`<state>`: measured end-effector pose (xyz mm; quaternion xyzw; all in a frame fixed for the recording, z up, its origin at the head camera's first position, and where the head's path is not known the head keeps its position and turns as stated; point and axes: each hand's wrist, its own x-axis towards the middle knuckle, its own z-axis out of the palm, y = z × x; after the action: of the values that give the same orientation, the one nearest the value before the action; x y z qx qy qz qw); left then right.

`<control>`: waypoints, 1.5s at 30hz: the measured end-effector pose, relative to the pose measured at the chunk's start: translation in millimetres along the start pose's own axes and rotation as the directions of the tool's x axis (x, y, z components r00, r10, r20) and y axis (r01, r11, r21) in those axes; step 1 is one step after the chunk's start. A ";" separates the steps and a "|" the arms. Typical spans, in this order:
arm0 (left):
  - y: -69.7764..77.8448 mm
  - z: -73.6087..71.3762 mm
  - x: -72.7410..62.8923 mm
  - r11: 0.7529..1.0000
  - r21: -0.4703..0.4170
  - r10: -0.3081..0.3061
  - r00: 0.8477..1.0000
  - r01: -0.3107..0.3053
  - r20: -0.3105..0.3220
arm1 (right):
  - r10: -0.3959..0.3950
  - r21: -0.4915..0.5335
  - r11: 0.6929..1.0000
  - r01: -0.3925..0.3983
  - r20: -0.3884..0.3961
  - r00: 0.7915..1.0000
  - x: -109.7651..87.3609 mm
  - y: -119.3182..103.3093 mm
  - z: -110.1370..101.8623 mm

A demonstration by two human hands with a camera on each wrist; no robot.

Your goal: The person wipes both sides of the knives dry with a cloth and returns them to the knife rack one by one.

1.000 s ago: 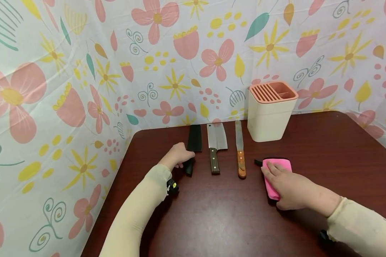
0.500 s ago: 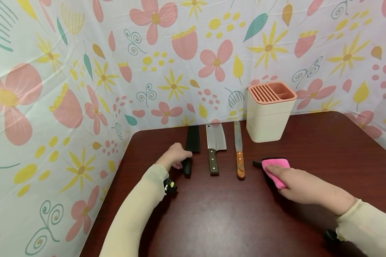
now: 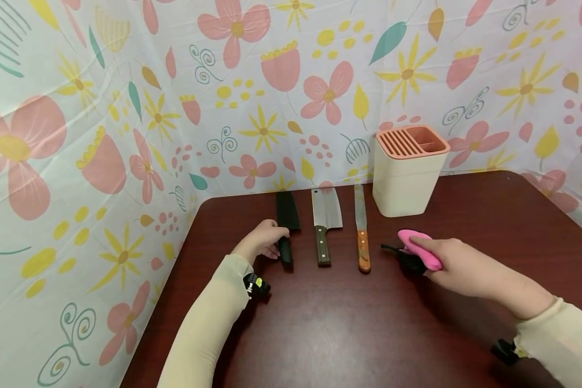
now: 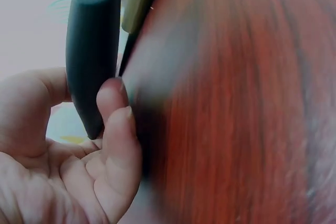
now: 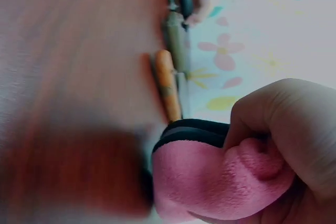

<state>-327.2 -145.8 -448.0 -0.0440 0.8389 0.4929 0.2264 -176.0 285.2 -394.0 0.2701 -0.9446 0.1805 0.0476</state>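
Note:
In the head view my left hand [image 3: 263, 240] grips a black knife near where its handle [image 3: 285, 254] meets the blade [image 3: 288, 210]. The left wrist view shows thumb and fingers around that black handle [image 4: 93, 45], which stands up from the hand. To the right, my right hand [image 3: 465, 267] holds a folded pink cloth [image 3: 419, 249] with black edging, its thumb on top. A dark part [image 3: 411, 262] and a thin black strap hang below the pink. Up close, the fuzzy pink cloth [image 5: 210, 177] is bunched between thumb and fingers.
Between the hands lie a cleaver [image 3: 327, 207] with a dark wooden handle and a narrow-bladed knife [image 3: 363, 250] with an orange-brown handle. Behind them stands a cream knife holder [image 3: 407, 183] with a slotted coral top. A floral cloth [image 3: 252, 97] backs the brown table [image 3: 349, 334].
My right hand has gathered the pink cloth from lying flat into a fold and lifted it, the hand shifting right. The black knife's blade has swung slightly left in my left hand.

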 end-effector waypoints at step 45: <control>82.7 43.8 -74.0 0.652 -0.644 0.405 0.902 -0.400 -0.150 | -0.003 0.050 0.998 0.025 -0.399 0.917 224.3 -72.6 -138.5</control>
<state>-270.9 -77.5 -368.0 0.0678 0.5974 0.7947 0.0841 -329.3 168.1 -200.3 0.2358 -0.9079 0.2567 0.2329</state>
